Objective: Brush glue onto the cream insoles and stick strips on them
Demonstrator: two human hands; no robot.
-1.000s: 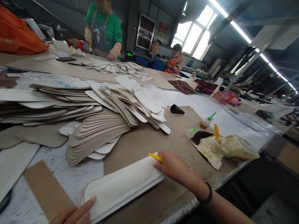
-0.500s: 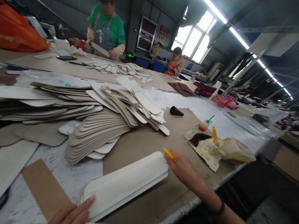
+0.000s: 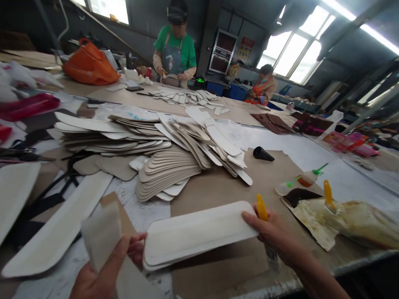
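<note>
My left hand (image 3: 102, 275) is closed, its thumb pressing a pale, motion-blurred strip (image 3: 101, 234). Its fingertips reach the left end of a small stack of long white panels with rounded corners (image 3: 198, 233). At the stack's right end my right hand (image 3: 275, 233) grips the panels, thumb on top. That same hand also has a yellow-handled tool (image 3: 261, 207) in it, the handle pointing up; its lower end is partly hidden behind the hand. The panels are tilted slightly above the brown work surface (image 3: 224, 274).
Fanned piles of similar panels (image 3: 167, 174) lie beyond my hands. A black cone (image 3: 263, 153), a small bottle with a green tip (image 3: 307, 178) and a stained bag (image 3: 366, 220) with a yellow handle are to the right. Across the table a person in green (image 3: 176, 56) works.
The view has swung left. My left hand has gone from lying flat on the panels to gripping a strip at their end. My right hand now grips the panels' right end, tool handle upright.
</note>
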